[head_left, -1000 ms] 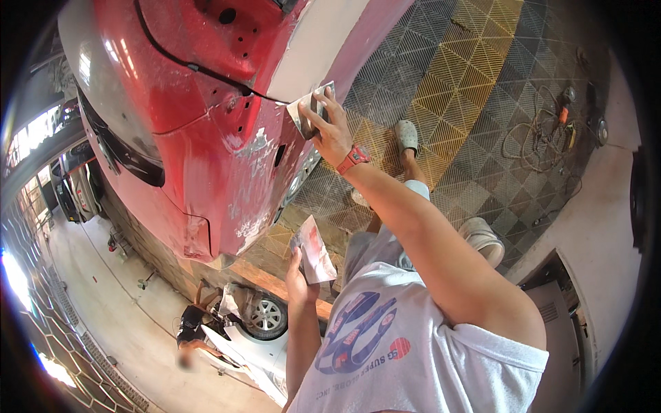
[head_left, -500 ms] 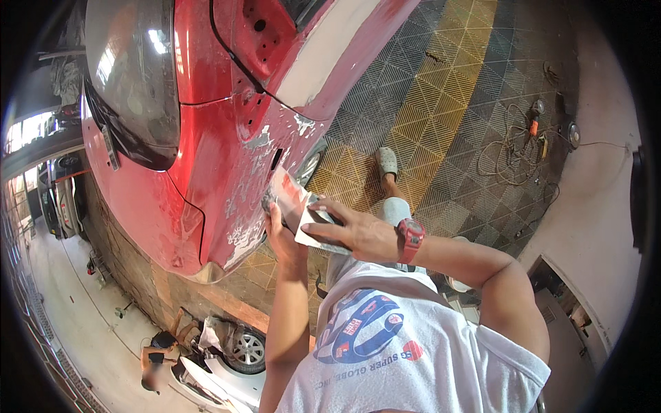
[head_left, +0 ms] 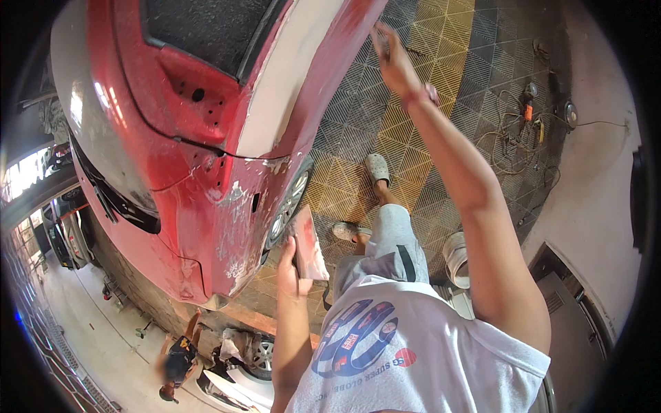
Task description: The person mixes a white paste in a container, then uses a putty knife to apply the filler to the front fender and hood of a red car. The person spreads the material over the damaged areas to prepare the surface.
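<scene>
My left hand (head_left: 292, 272) grips a flat rectangular board (head_left: 309, 244) by its edge, the thumb along one side. Pinkish-white and red smears cover the board's face. My right arm is stretched far forward, and the right hand (head_left: 395, 60) is at the outer edge of the red car's (head_left: 182, 227) side. Its fingers are bent around a small dark thing, too blurred to name. Along the car's side runs a broad beige filler patch (head_left: 286, 79). Scuffed, whitish spots mark the rear corner beside the wheel (head_left: 289, 199).
Cables and an orange-and-black power tool (head_left: 529, 110) lie on the tiled floor (head_left: 427, 89) at right. A white bucket (head_left: 456, 260) stands beside my legs. At lower left, another person (head_left: 180, 358) is near a white car (head_left: 237, 382). A wall (head_left: 602, 158) bounds the right.
My right hand has left the board and reached forward to the car's side. The left hand still holds the board, slightly lower. The view has shifted, showing more of the car's side and wheel.
</scene>
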